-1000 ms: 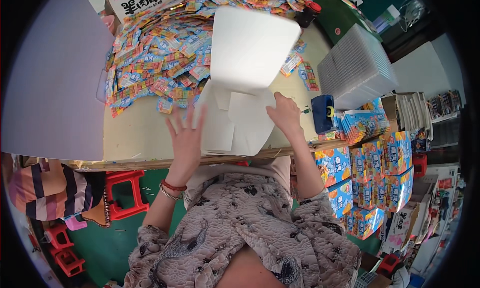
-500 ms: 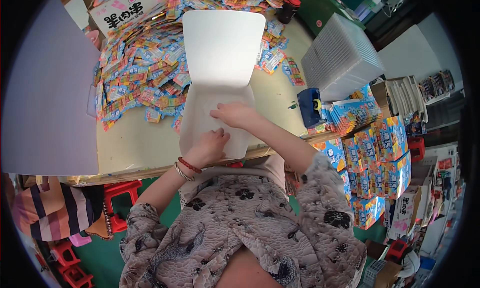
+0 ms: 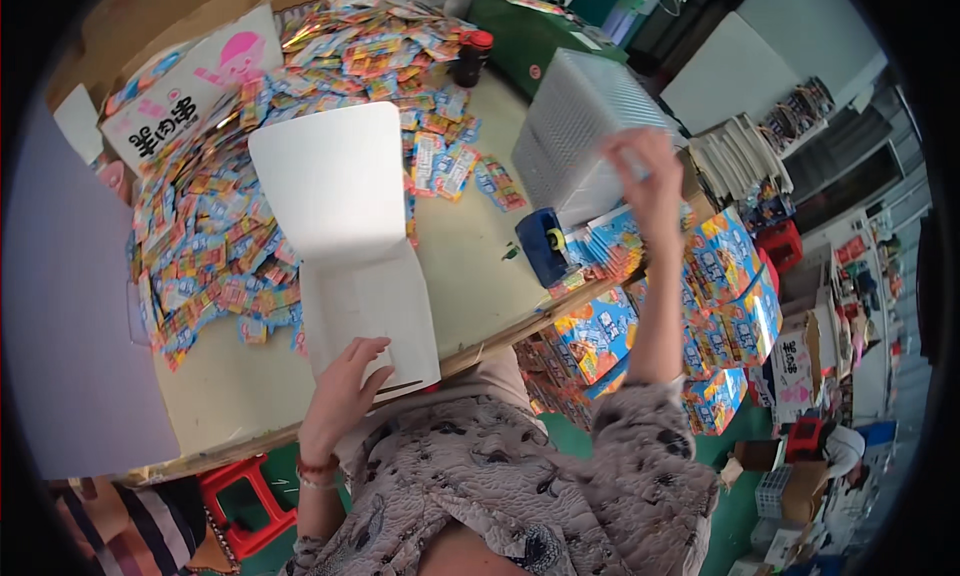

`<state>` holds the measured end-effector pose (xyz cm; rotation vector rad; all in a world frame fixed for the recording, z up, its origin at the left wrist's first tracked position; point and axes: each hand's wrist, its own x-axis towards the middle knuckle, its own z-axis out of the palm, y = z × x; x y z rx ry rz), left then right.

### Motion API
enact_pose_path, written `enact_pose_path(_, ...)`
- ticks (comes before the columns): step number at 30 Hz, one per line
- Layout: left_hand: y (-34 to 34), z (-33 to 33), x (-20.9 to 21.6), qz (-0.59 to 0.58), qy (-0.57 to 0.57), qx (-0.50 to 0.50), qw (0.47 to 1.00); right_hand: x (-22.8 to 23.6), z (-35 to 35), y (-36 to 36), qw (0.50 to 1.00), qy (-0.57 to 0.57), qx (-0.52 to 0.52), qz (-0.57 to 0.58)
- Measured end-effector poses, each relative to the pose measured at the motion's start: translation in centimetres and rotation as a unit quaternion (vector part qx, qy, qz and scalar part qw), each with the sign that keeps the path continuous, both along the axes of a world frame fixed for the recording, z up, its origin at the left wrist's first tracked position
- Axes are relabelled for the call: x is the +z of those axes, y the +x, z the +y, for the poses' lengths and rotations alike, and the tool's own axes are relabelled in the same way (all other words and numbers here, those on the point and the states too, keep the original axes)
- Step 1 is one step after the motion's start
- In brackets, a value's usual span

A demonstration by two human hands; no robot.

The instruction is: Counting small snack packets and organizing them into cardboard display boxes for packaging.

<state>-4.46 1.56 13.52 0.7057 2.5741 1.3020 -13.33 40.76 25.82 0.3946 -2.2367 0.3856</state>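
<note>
- The open white box (image 3: 375,301) sits at the near edge of the counter (image 3: 465,291), its lid raised at the far side and screening part of the packet pile (image 3: 225,241).
- The left hand (image 3: 347,381) is at the box's near left corner, fingers loosely parted, gripping nothing.
- The right hand (image 3: 648,181) is up in front of the stack of clear trays (image 3: 570,126), fingers bent and blurred; whether they touch or hold anything I cannot tell.
- A blue tape dispenser (image 3: 541,248) stands just beside the trays' near side, with flat blue packs (image 3: 612,238) to its right.
- Loose packets crowd the box's left and far sides; beyond are a red-lidded dark jar (image 3: 471,60) and a white carton (image 3: 195,94).
- Blue printed boxes (image 3: 725,261) are stacked below the counter's right end.
</note>
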Motion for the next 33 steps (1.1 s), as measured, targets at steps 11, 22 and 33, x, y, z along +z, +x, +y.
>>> enact_pose_path(11, 1.4, -0.6, -0.2, -0.012, 0.079, 0.065, 0.995, 3.7, 16.0, -8.1, 0.883, -0.115, 0.091, -0.445)
enact_pose_path(22, 0.4, 1.7, 0.2, -0.01, 0.094, 0.056, 0.994, 4.5, 17.6, -8.8, 0.848, -0.139, 0.108, -0.499)
enact_pose_path(33, -0.4, 3.0, 1.0, -0.016, 0.099, 0.016, 0.995, 5.2, 17.5, -10.0, 0.841, -0.098, 0.102, -0.523)
